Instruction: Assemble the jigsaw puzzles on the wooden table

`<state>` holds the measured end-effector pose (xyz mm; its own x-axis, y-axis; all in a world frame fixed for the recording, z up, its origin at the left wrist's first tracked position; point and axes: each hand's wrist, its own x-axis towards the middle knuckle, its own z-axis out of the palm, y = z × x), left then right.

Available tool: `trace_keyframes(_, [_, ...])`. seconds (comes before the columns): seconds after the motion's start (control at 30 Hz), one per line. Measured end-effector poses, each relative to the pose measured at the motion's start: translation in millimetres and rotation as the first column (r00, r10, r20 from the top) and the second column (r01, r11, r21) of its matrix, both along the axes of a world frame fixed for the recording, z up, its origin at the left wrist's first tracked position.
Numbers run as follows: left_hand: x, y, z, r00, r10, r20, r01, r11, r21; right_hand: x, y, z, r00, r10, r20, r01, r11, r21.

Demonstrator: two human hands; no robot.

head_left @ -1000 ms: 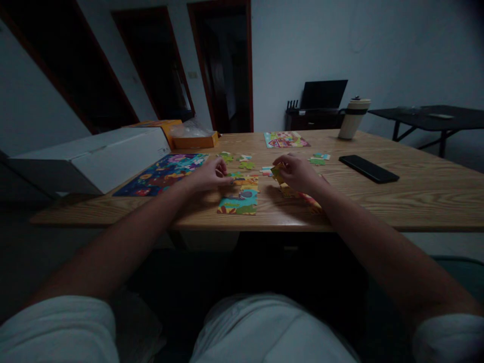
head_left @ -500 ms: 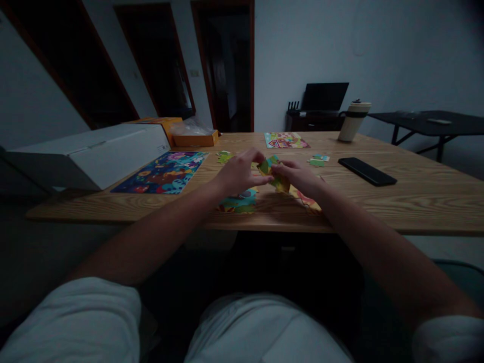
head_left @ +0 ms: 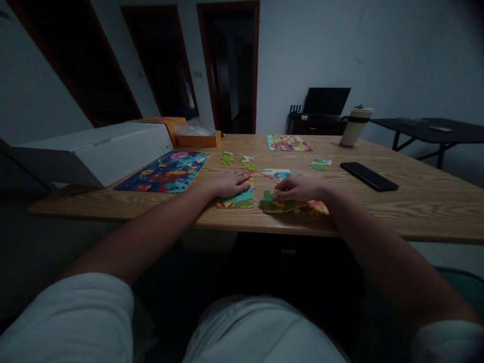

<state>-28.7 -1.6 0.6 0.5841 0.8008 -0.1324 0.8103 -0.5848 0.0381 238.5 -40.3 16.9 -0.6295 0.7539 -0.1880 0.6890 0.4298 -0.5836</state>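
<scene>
My left hand [head_left: 231,183] lies flat with its fingers stretched out, resting on a joined jigsaw section [head_left: 238,200] in turquoise, green and orange. My right hand [head_left: 302,188] pinches the edge of a green and yellow jigsaw section [head_left: 278,206] close to the table's front edge. That section lies low at the tabletop, apart from the left one by a strip of bare wood. Beyond the right fingers is a white and blue puzzle section [head_left: 278,174]. Red and yellow puzzle pieces [head_left: 318,208] show partly under my right wrist.
Loose green puzzle pieces [head_left: 228,159] lie behind my left hand, others [head_left: 320,164] to the right. A dark picture sheet [head_left: 166,171], a white box [head_left: 124,151] and an orange tray [head_left: 198,140] stand left. A phone [head_left: 368,176] and a tumbler [head_left: 355,127] are on the right.
The green and yellow section, held up between both hands before, is now down at the table under my right hand. My left hand has moved left and flattened onto the other section.
</scene>
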Motion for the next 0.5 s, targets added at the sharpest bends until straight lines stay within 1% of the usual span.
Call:
trace_keyframes(0.07, [-4, -3, 2.8, 0.999, 0.005, 0.044, -0.006, 1.0, 0.016, -6, -1, -1.0, 0.999, 0.018, 0.033, -0.02, 0.999, 0.048])
trace_keyframes(0.13, [-8, -11, 6.5, 0.994, -0.02, 0.104, 0.016, 0.999, 0.04, -11, -2, -3.2, 0.999, 0.017, 0.032, -0.02, 0.995, 0.098])
trace_keyframes(0.23, [-9, -28, 12.8, 0.976, -0.091, 0.198, 0.085, 0.996, 0.041, -18, 0, -6.7, 0.999, -0.002, 0.052, -0.006, 0.988, 0.157])
trace_keyframes(0.3, [-6, -36, 15.9, 0.956, -0.16, 0.247, 0.154, 0.987, 0.043, -22, 1, -8.6, 0.996, -0.023, 0.084, 0.004, 0.977, 0.211])
trace_keyframes(0.4, [-1, -42, 16.7, 0.927, -0.284, 0.243, 0.276, 0.959, 0.068, -27, 0, -11.4, 0.994, -0.053, 0.097, 0.023, 0.959, 0.284])
trace_keyframes(0.5, [2, -42, 14.1, 0.918, -0.343, 0.2, 0.336, 0.939, 0.07, -30, -3, -14.0, 0.994, -0.098, 0.052, 0.077, 0.946, 0.316])
